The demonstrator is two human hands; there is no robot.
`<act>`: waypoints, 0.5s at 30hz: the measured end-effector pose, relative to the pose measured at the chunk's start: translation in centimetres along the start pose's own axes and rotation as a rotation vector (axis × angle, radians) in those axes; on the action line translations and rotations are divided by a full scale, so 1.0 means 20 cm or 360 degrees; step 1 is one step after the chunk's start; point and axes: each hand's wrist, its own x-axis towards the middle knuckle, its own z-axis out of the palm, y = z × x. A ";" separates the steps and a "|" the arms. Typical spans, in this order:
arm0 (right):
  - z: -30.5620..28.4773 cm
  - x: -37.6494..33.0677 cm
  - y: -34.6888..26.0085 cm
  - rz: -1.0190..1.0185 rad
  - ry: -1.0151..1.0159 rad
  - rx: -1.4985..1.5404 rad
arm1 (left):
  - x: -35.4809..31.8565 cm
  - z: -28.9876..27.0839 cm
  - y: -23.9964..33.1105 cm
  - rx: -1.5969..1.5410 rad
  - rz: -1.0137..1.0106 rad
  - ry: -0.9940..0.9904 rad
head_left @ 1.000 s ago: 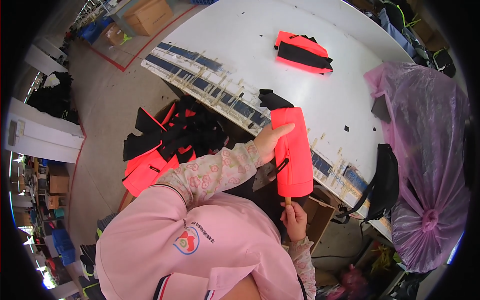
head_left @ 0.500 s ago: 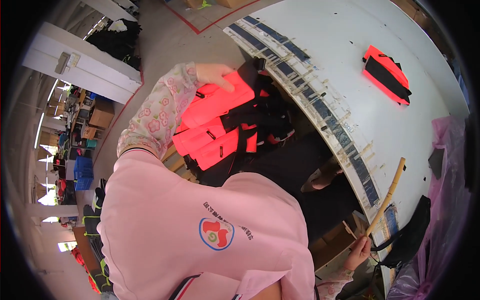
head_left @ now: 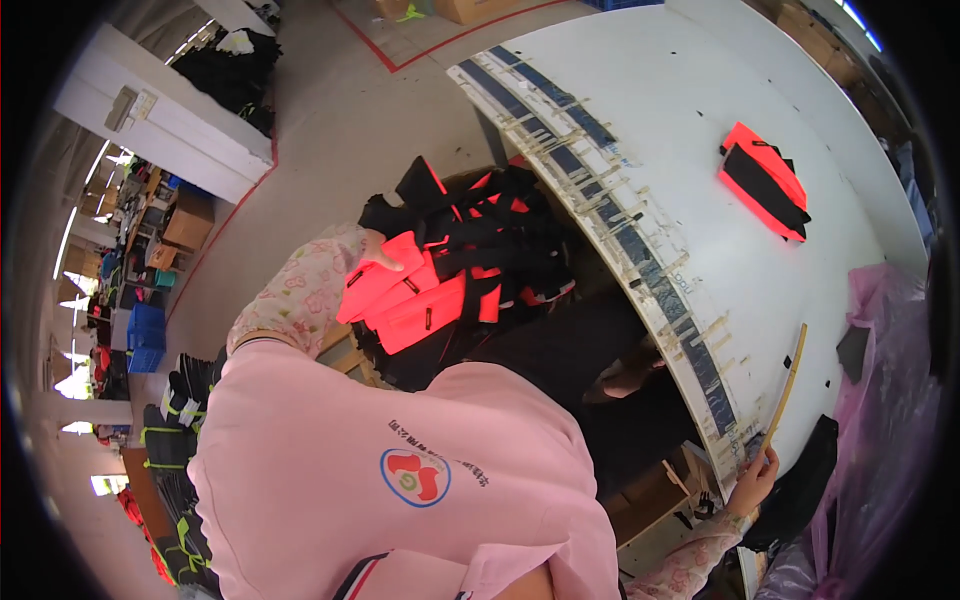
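Note:
My left hand (head_left: 378,250) is closed at the edge of a neon red fabric piece (head_left: 382,286) on a pile at my left; some of its fingers are hidden. Beside it lies another neon red piece (head_left: 425,318) with a small black tab. Black straps and parts with red edging (head_left: 500,220) make up the rest of the heap. In my right hand (head_left: 752,485), low at the table's near edge, is a thin yellowish stick (head_left: 788,390), pointing away over the tabletop. A folded neon red and black piece (head_left: 765,180) lies apart on the table.
The white table (head_left: 690,130) has a curved front edge with worn dark tape. Purple plastic sheeting (head_left: 875,350) and a black bag-like item (head_left: 805,485) are at its right end. Below it stands a cardboard box (head_left: 645,500). A white pillar (head_left: 165,120) rises at the left.
My left hand has come down and nearer to the pile; the neon red piece it held raised has left it. Black, red-edged parts now show atop the heap. The stick has tilted slightly.

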 end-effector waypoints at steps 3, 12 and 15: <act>-0.05 0.06 0.21 -0.0339 0.0288 -0.0568 | 0.03 -0.30 0.10 0.0418 -0.0046 -0.0104; 0.30 0.04 -0.10 -0.0629 0.0538 -0.0845 | 0.10 -1.00 1.93 -0.0599 0.1739 0.0902; 0.32 0.08 -0.17 -0.0587 0.0589 -0.0663 | 0.33 -1.03 2.40 -0.0499 0.1985 0.1349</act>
